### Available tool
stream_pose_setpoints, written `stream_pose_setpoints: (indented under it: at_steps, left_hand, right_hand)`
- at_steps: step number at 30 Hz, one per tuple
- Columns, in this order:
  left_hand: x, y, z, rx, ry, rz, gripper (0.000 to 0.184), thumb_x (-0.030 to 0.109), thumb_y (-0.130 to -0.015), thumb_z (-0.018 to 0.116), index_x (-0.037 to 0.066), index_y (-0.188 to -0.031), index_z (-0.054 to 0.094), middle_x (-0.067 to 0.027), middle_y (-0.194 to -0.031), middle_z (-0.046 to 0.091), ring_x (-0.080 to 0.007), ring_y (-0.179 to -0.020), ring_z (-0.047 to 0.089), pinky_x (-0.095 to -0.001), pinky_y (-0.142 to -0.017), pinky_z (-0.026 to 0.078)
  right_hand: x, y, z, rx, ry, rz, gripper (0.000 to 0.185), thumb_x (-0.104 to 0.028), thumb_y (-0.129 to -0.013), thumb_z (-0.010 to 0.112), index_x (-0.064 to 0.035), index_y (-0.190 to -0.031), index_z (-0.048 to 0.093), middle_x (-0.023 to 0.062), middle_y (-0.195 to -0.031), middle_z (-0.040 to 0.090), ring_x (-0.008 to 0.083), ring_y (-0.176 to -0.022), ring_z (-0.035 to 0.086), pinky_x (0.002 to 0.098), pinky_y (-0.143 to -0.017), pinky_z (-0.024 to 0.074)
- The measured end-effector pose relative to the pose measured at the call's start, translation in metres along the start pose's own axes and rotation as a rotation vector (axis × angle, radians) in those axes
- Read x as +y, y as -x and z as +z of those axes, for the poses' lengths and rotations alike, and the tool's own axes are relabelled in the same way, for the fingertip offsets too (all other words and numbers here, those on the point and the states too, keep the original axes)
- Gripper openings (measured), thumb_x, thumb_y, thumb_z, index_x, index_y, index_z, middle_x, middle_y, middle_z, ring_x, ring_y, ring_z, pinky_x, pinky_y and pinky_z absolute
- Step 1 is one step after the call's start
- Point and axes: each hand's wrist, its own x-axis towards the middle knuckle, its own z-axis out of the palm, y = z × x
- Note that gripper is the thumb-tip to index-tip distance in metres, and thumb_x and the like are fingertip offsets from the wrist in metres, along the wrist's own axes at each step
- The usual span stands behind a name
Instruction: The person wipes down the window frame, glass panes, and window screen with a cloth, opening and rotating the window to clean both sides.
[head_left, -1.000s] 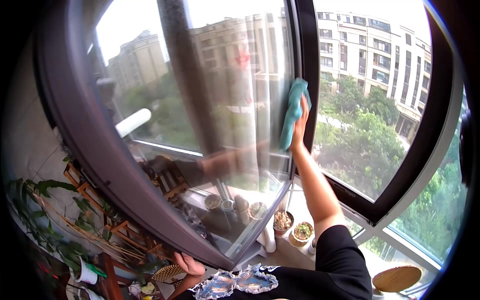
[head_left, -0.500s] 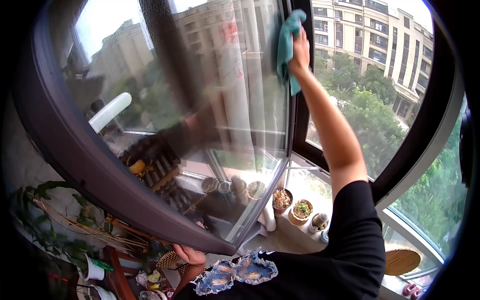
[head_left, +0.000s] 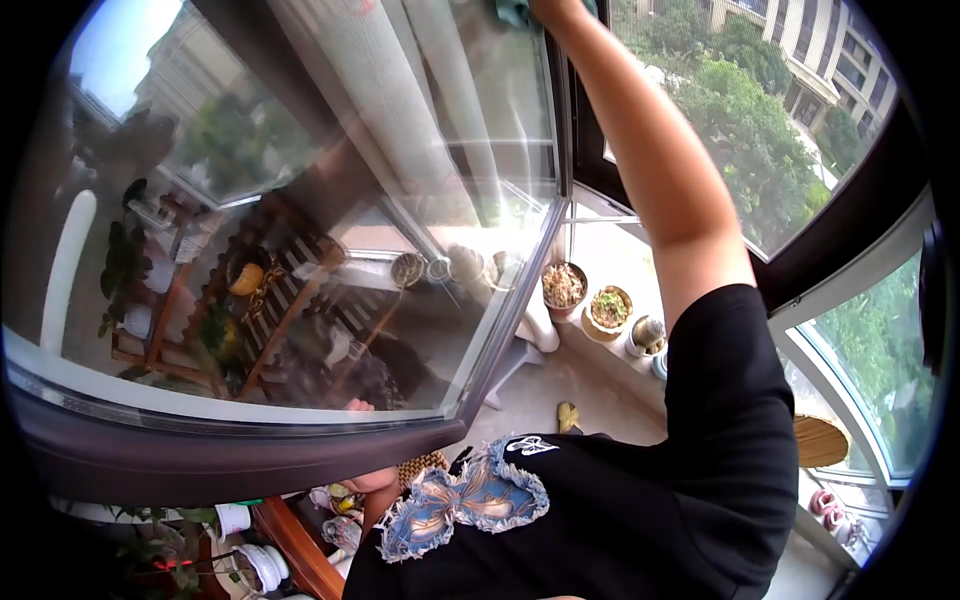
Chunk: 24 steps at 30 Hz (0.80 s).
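A dark-framed window sash (head_left: 300, 462) stands swung inward, its large glass pane (head_left: 330, 230) full of reflections. At the top edge, my right hand (head_left: 556, 10), mostly cut off by the frame, presses a teal cloth (head_left: 514, 12) against the pane close to its side edge. My left hand (head_left: 372, 480) is low, wrapped around the lower rail of the sash; fingertips show through the glass just above the rail, while the rest of the fingers is hidden behind it.
Potted plants (head_left: 564, 286) line the sill at my right, under the window frame. More plants in white pots (head_left: 262, 566) stand by a wooden rack (head_left: 298, 545) at lower left. A round woven stool top (head_left: 820, 441) and pink shoes (head_left: 826, 508) are at right.
My view has tilted downward, so the cloth and my right hand now sit at the top edge. The cloth is lower along the pane's side. My left hand stays at the lower rail.
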Motion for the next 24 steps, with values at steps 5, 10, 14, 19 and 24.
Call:
stream_pose_setpoints:
  at_steps: [5, 10, 14, 19, 24]
  left_hand:
    - [-0.013, 0.001, -0.015, 0.037, 0.153, -0.163, 0.061, 0.032, -0.105, 0.028, -0.017, -0.121, 0.061, -0.0245, -0.110, 0.070, -0.0295, -0.095, 0.071, -0.0360, -0.089, 0.061]
    - [-0.024, -0.005, -0.032, -0.176, -0.374, 0.291, 0.071, 0.038, -0.105, 0.019, -0.020, -0.136, 0.046, -0.0321, -0.126, 0.062, -0.0380, -0.109, 0.066, -0.0421, -0.099, 0.058]
    - [-0.029, -0.003, -0.029, -0.197, -0.152, 0.131, 0.073, 0.038, -0.104, 0.017, -0.021, -0.141, 0.038, -0.0357, -0.130, 0.058, -0.0430, -0.112, 0.065, -0.0478, -0.101, 0.057]
    - [-0.019, -0.008, -0.010, -0.064, 0.364, -0.084, 0.070, 0.033, -0.102, 0.022, -0.025, -0.131, 0.048, -0.0393, -0.126, 0.059, -0.0439, -0.108, 0.066, -0.0474, -0.097, 0.059]
    - [-0.011, -0.015, 0.003, -0.061, -0.002, 0.156, 0.064, 0.030, -0.104, 0.030, -0.023, -0.135, 0.043, -0.0399, -0.120, 0.061, -0.0441, -0.103, 0.069, -0.0490, -0.093, 0.060]
  right_hand:
    - [-0.018, 0.198, -0.062, -0.028, 0.156, 0.364, 0.046, -0.016, -0.098, 0.059, -0.0070, -0.143, 0.054, 0.0169, -0.145, 0.052, 0.0394, -0.126, 0.052, 0.0436, -0.109, 0.0408]
    - [-0.048, 0.348, -0.107, -0.050, 0.047, 1.051, 0.047, -0.008, -0.096, 0.061, -0.0066, -0.143, 0.053, 0.0142, -0.139, 0.055, 0.0345, -0.127, 0.052, 0.0409, -0.110, 0.0392]
    - [-0.057, 0.421, -0.129, -0.084, -0.007, 1.167, 0.043, -0.011, -0.098, 0.058, -0.0034, -0.140, 0.054, 0.0184, -0.140, 0.054, 0.0356, -0.129, 0.052, 0.0406, -0.112, 0.0381]
    - [-0.129, 0.411, -0.156, -0.389, 0.253, 1.080, 0.046, -0.012, -0.097, 0.058, -0.0001, -0.141, 0.053, 0.0228, -0.150, 0.047, 0.0389, -0.139, 0.044, 0.0418, -0.119, 0.0320]
    - [-0.199, 0.402, -0.160, -0.427, 0.227, 1.102, 0.054, -0.011, -0.098, 0.057, 0.0042, -0.148, 0.043, 0.0251, -0.156, 0.038, 0.0400, -0.144, 0.038, 0.0420, -0.122, 0.0286]
